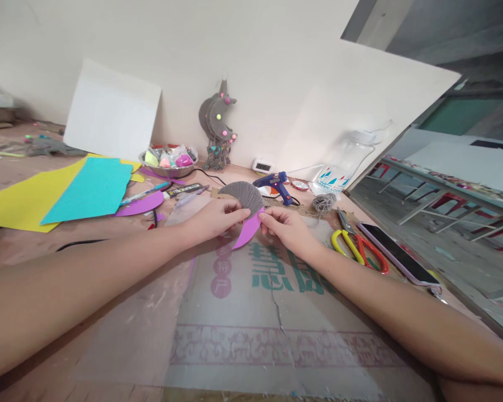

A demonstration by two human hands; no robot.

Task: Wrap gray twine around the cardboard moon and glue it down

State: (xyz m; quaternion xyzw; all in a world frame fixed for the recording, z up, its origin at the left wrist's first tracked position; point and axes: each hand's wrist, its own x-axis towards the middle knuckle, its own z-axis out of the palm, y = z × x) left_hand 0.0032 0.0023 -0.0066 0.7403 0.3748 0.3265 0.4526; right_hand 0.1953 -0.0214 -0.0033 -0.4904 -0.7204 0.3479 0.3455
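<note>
from my remote seat i see the crescent (pixel 250 195) between both hands, above the printed plastic sheet (pixel 235 346) on the table (pixel 20 251); it is grey and ridged above, plain purple at its lower tip. my left hand (pixel 223 216) pinches the inner edge, thumb against fingers; my right hand (pixel 284 224) pinches the outer edge where purple begins. i judge it light, bendy and easily creased, so gentle edge grips suit it.
</note>
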